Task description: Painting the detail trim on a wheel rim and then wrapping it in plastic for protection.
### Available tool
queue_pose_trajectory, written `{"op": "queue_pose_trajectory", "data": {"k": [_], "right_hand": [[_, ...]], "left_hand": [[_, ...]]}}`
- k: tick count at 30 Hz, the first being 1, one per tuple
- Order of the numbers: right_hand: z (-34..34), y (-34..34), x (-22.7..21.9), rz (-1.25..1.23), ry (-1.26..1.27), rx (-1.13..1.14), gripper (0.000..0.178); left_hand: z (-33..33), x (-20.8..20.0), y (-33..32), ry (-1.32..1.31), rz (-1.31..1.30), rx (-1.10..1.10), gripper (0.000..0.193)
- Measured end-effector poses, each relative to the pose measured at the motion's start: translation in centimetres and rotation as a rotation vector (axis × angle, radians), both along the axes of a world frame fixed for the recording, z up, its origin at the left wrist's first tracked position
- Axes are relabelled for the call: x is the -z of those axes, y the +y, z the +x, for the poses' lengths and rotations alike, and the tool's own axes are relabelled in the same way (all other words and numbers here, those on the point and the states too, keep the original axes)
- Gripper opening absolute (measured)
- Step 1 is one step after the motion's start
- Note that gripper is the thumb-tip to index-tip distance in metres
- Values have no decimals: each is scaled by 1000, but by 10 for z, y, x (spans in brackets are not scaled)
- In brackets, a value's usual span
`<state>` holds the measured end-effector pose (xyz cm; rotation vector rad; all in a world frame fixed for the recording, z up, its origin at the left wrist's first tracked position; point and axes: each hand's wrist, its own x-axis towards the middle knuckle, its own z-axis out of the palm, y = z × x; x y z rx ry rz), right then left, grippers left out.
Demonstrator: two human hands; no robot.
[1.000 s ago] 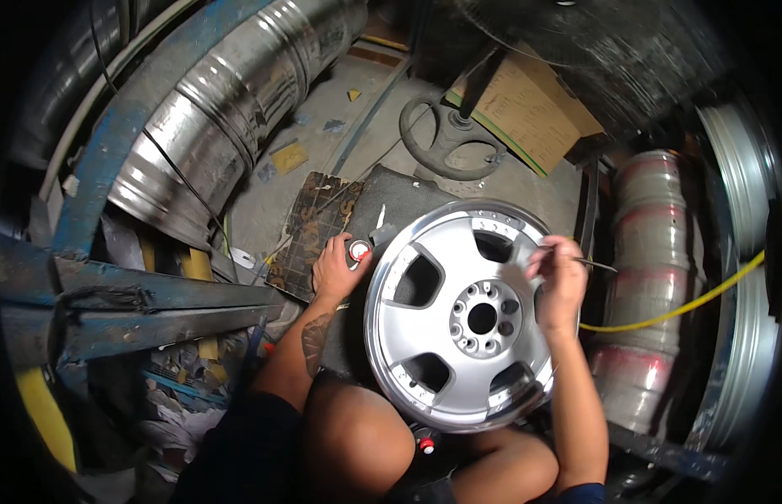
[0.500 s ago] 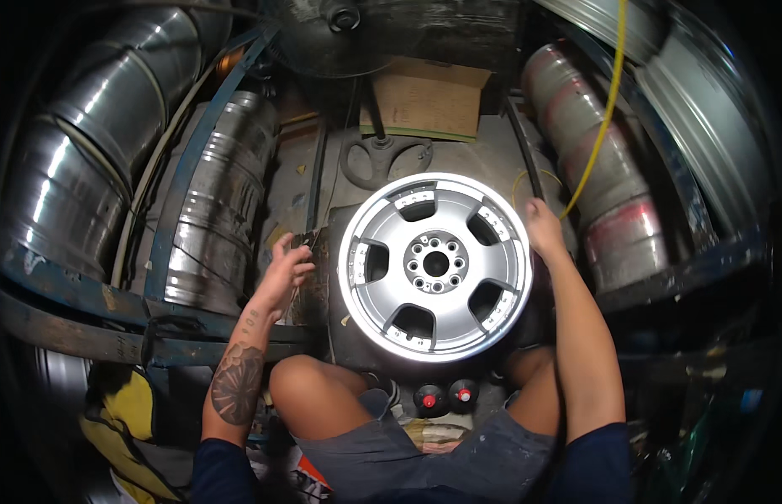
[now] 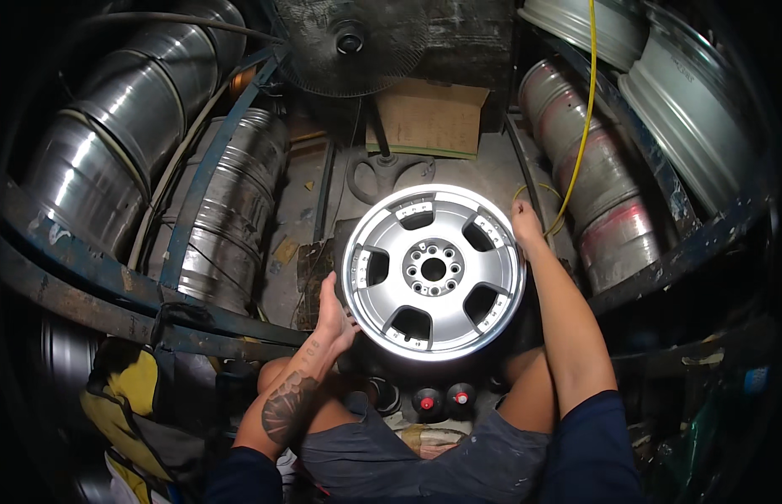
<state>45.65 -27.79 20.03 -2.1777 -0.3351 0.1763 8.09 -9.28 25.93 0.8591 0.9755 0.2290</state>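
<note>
A silver alloy wheel rim point(image 3: 471, 273) lies face up between my knees, its five-spoke face and ring of bolt holes around a dark centre bore turned toward me. My left hand point(image 3: 334, 316) is against the rim's lower left edge, thumb pointing up and fingers partly hidden under the lip. At the upper right edge, my right hand point(image 3: 525, 223) closes on the lip, most of its fingers out of sight beneath. Two dark bottles with red caps point(image 3: 427, 403) stand just below the rim, between my legs.
Metal rims point(image 3: 223, 214) line the left rack, and red-marked rims point(image 3: 605, 185) the right one. Blue steel bars point(image 3: 88, 265) edge both sides. A yellow hose point(image 3: 589, 109) hangs at right. Beyond the rim are a three-lobed handwheel point(image 3: 391, 175), a cardboard box point(image 3: 429, 118) and a large disc point(image 3: 349, 50).
My left hand has come right and down from the air to the rim's edge. The right hand stays at the opposite edge. My view has shifted slightly.
</note>
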Motion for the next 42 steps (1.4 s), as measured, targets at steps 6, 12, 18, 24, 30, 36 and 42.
{"op": "queue_pose_trajectory", "data": {"k": [6, 12, 18, 24, 30, 36, 42], "right_hand": [[-65, -24, -12, -105, 27, 12, 47], [-155, -82, -105, -217, 358, -184, 55], [-135, -77, -168, -8, -245, -108, 37], [-159, -53, -197, -409, -121, -622, 25], [-151, -51, -209, -309, -218, -978, 37], [-143, -39, -198, -405, -134, -1087, 32], [-142, -38, -190, -454, 6, -1150, 31]], "left_hand": [[31, 43, 59, -259, -184, -401, 78], [75, 7, 73, 129, 847, -36, 55], [79, -53, -61, -184, 1032, 1238, 43], [36, -7, -97, -536, 1112, 1355, 31], [62, -33, -63, -230, 1159, 1395, 54], [72, -49, -54, -220, 1006, 1304, 38], [69, -84, -23, -344, 1011, 1290, 31]]}}
